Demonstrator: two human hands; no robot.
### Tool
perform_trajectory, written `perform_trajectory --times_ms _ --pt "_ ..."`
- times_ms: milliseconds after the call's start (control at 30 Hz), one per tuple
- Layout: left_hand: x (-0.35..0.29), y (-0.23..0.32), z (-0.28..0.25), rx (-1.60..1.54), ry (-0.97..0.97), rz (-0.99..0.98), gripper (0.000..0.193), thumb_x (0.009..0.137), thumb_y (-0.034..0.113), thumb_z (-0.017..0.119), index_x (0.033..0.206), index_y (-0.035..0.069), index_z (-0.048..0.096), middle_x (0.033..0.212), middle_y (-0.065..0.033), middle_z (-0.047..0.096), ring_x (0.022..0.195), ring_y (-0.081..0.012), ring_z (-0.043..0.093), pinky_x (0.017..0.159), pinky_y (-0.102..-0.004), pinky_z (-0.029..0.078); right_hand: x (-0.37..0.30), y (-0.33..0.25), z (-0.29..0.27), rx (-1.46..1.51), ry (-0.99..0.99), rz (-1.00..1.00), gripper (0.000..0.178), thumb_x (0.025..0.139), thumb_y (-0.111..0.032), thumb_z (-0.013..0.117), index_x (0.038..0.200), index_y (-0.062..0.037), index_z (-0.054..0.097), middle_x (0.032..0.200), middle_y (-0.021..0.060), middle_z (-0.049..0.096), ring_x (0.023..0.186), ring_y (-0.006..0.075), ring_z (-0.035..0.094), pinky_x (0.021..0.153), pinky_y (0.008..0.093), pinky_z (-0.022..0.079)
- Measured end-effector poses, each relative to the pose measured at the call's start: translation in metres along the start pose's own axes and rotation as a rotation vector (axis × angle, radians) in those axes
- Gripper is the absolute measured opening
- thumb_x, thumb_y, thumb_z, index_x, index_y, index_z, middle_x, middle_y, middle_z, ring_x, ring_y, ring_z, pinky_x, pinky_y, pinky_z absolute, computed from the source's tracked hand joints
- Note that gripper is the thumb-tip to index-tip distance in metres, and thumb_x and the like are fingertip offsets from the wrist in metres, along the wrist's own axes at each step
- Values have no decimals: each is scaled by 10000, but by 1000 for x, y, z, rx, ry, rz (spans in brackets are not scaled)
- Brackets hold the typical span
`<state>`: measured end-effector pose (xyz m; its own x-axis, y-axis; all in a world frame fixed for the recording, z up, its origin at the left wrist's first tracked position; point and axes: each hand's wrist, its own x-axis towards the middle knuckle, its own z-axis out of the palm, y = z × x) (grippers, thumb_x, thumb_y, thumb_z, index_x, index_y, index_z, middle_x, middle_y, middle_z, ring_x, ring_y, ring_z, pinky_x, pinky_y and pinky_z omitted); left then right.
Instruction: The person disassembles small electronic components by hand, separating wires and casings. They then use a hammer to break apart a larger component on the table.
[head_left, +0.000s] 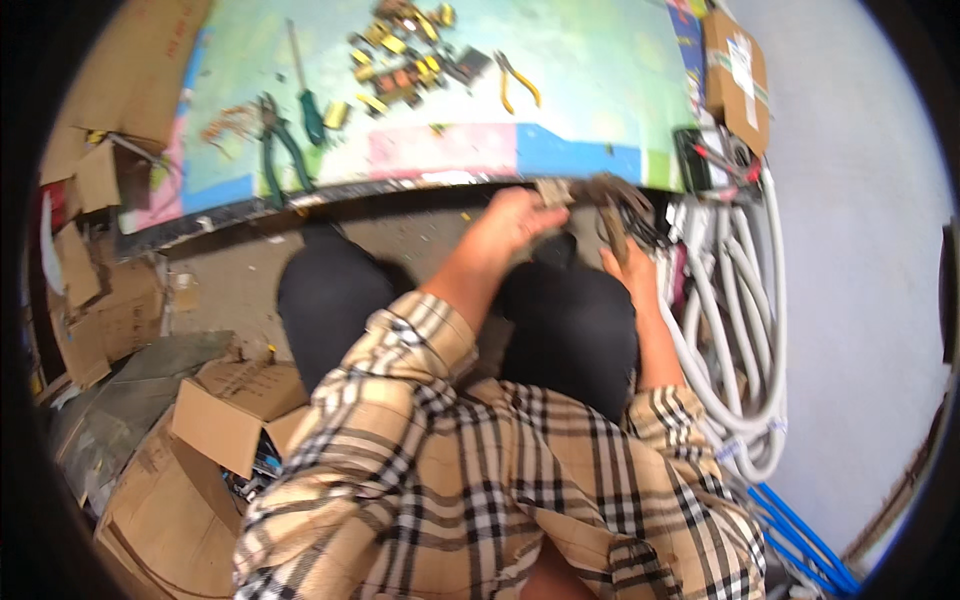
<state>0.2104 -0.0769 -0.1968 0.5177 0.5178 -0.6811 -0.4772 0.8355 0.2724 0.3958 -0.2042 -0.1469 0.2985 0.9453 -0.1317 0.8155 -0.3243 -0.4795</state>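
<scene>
My left hand (515, 215) is closed at the table's front edge, with a small pale block (553, 193) at its fingertips. To the right, my right hand (630, 268) wraps round a brown-handled tool (613, 228), perhaps a hammer. A dark, rusty-looking piece (605, 188) shows between the hands; blur hides whether it is the tool's head or something separate. Dark cable (645, 222) hangs beside the right hand.
On the table (590, 60) lie green-handled pliers (275, 150), a screwdriver (308, 105), yellow-handled pliers (515, 85), copper scraps (230, 125) and a heap of small yellow-and-brown parts (400, 60). White hoses (750, 300) hang at right; an opened cardboard box (225, 430) stands at lower left.
</scene>
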Motion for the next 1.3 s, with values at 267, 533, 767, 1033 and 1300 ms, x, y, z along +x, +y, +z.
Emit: perform_trajectory --times_ms 267,533,767,1033,1300 --pt "-34 13 -2 1903 419 392 205 805 48 515 969 38 637 996 -211 657 924 -392 635 808 -462 512 -3 -23 -5 167 -94 186 278 814 -249 675 987 -43 604 749 232 620 760 403 633 671 406 494" --pt "-61 110 9 1469 780 871 193 859 192 568 849 15 645 812 -227 654 830 -404 634 741 -481 486 -6 -28 -7 226 -72 196 262 828 -214 660 1018 -43 604 782 230 628 792 396 641 680 388 493" --pt "-45 222 18 1599 962 1058 202 847 198 596 954 47 677 851 -192 678 838 -375 644 757 -451 491 -5 -8 8 158 -23 124 241 833 -211 654 967 -25 578 698 196 582 635 296 586 621 364 469" --pt "-4 233 20 1950 815 1086 234 820 108 542 996 134 694 1047 -184 588 889 -359 634 770 -449 505 -6 -17 -3 134 -56 119 211 842 -194 646 933 -22 564 659 193 566 585 314 555 593 368 460" --pt "16 236 46 2263 786 971 212 814 66 524 915 -21 689 1084 -202 601 916 -321 655 780 -414 530 -9 -18 -1 158 -53 124 205 844 -192 649 910 -25 550 635 182 548 571 313 523 585 363 459"
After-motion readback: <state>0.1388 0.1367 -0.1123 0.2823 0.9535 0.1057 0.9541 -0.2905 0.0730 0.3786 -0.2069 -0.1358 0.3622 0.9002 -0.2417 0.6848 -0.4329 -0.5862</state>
